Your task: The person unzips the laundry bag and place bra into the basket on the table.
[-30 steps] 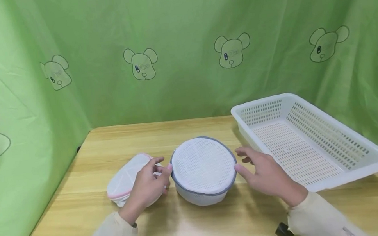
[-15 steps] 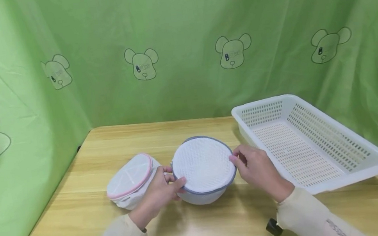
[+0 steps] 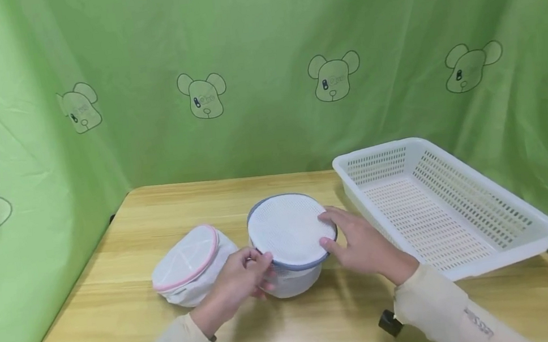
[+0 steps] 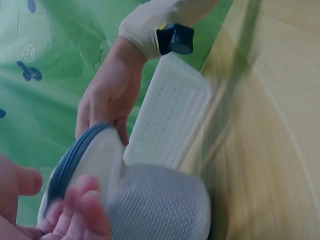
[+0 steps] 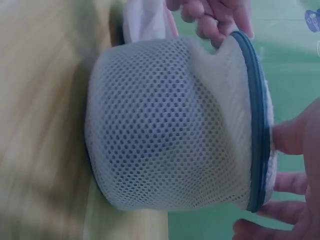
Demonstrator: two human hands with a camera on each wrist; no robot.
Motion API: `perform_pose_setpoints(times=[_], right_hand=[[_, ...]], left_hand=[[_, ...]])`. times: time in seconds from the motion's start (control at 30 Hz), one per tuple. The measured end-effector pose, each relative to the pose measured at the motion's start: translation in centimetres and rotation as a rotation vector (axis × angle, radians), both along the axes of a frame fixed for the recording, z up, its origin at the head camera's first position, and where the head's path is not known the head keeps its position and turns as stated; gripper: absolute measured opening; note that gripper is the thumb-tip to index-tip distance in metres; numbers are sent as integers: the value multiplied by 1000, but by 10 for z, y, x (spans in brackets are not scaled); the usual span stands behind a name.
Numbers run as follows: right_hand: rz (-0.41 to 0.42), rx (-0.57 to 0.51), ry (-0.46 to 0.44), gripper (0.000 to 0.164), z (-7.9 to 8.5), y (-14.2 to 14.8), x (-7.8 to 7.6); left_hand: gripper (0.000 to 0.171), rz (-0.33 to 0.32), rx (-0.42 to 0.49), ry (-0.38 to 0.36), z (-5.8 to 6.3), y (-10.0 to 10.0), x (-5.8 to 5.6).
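A round white mesh laundry bag [image 3: 288, 229] with a blue-grey zipped rim stands upright on the table. At its front left, my left hand [image 3: 238, 278] pinches the rim between thumb and finger; whether a zip pull is between them is hidden. On the other side my right hand [image 3: 362, 240] holds the rim, with thumb and fingertips on the lid's edge. The right wrist view shows the bag's mesh side [image 5: 155, 125] and the blue zip [image 5: 257, 120]. Beside my left hand lies a smaller white bag [image 3: 187, 261] with pink trim.
A white perforated plastic basket [image 3: 352, 184] stands at the right of the wooden table [image 3: 304, 332], close to my right hand. Green curtain [image 3: 268, 126] with bear drawings hangs behind and at both sides.
My left hand has come from beside the bag to its front left rim. My right hand has moved inward onto the lid's edge, and the lid has shifted slightly.
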State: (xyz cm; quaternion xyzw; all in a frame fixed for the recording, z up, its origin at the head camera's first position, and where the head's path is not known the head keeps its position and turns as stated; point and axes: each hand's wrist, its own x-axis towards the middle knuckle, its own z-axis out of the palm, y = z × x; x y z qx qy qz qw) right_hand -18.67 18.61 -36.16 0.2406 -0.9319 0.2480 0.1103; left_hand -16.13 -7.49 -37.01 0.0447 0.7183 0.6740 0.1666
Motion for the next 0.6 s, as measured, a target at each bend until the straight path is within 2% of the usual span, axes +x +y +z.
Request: perform_pose_setpoints(times=[0.13, 0.2, 0.33, 0.43, 0.6], right_hand=[[45, -4, -1, 42, -1, 3, -4], [67, -11, 23, 41, -3, 3, -6], [82, -44, 104, 37, -7, 1, -10], [52, -88, 161, 33, -8, -2, -11], [-11, -180, 322, 22, -5, -11, -6]], left_hand=[[35, 123, -6, -35, -1, -6, -7], [36, 155, 5, -50, -3, -8, -10], [28, 128, 35, -59, -5, -8, -10], [21, 119, 85, -41, -5, -4, -8], [19, 170, 188, -6, -7, 0, -10]])
